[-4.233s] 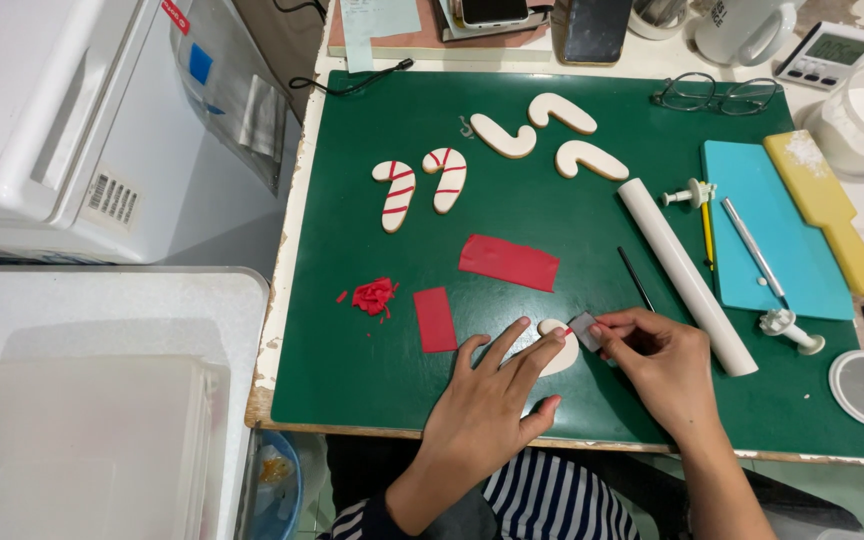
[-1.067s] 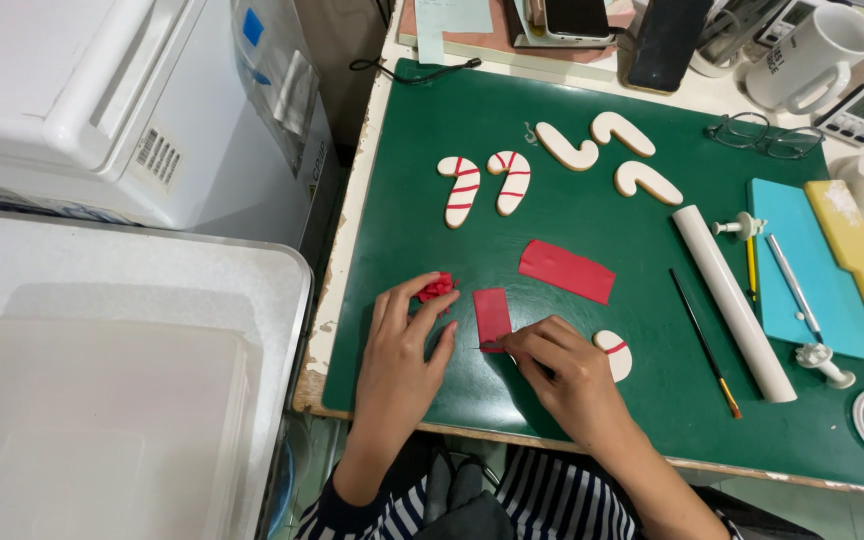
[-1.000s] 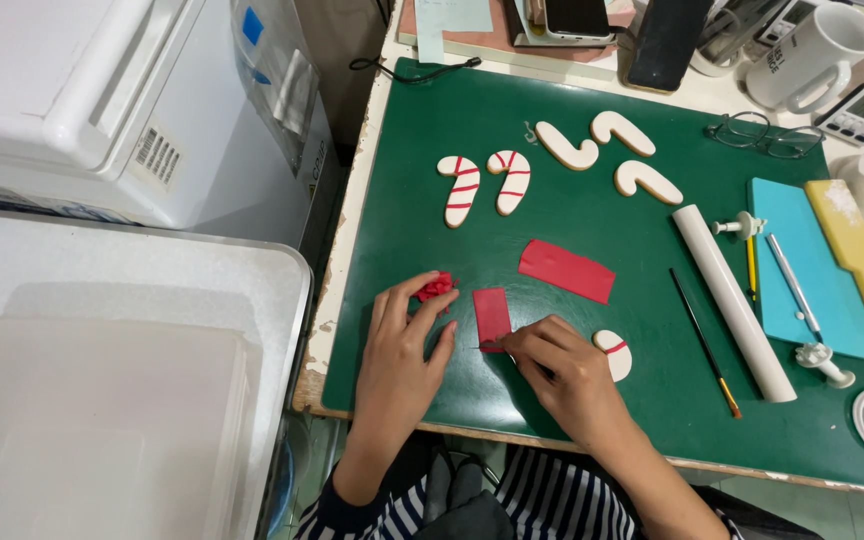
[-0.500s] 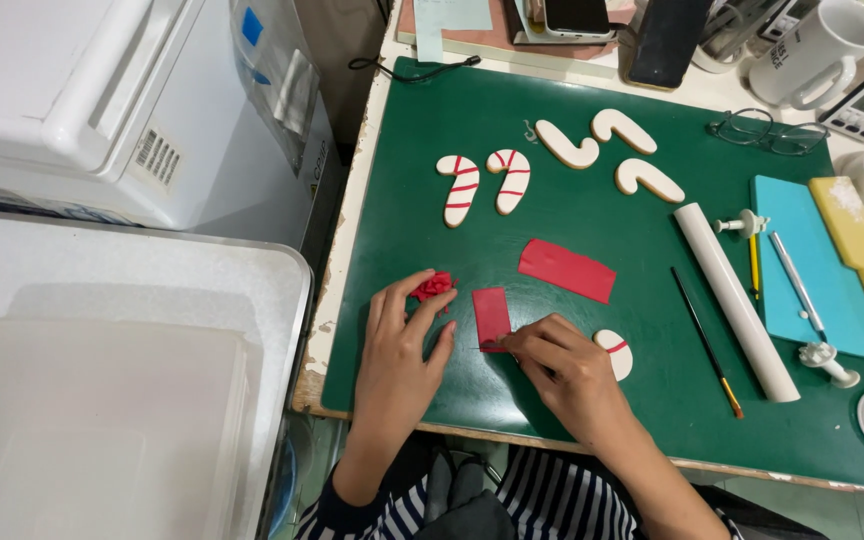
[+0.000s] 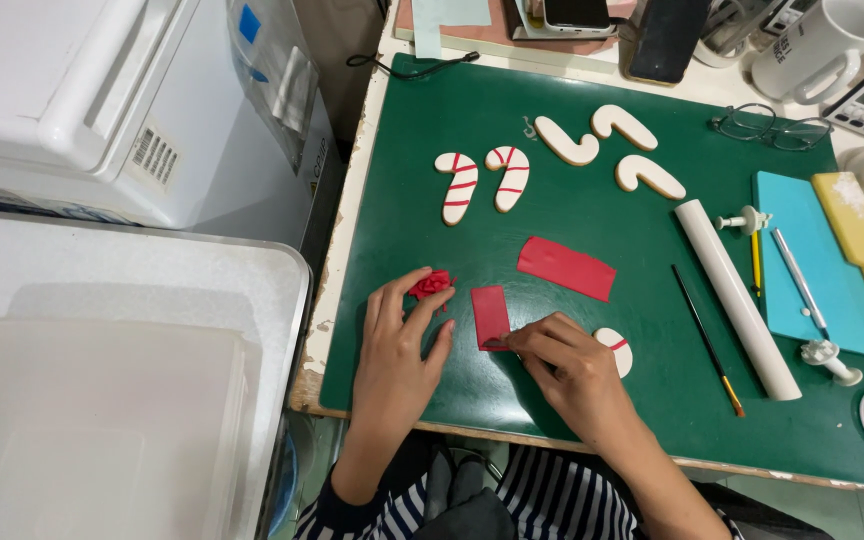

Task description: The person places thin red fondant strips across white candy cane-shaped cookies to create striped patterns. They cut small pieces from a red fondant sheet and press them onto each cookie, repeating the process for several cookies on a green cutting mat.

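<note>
- The left hand is lying flat with fingers spread on the dark green cutting mat, its fingertips touching a small crumpled lump of red fondant.
- The right hand is pinching at the lower edge of a small flat red fondant rectangle, fingers curled close together.
- A partly striped cream cane-shaped piece is lying just beside the right hand.
- A long white rolling pin is resting well to the right.
</note>
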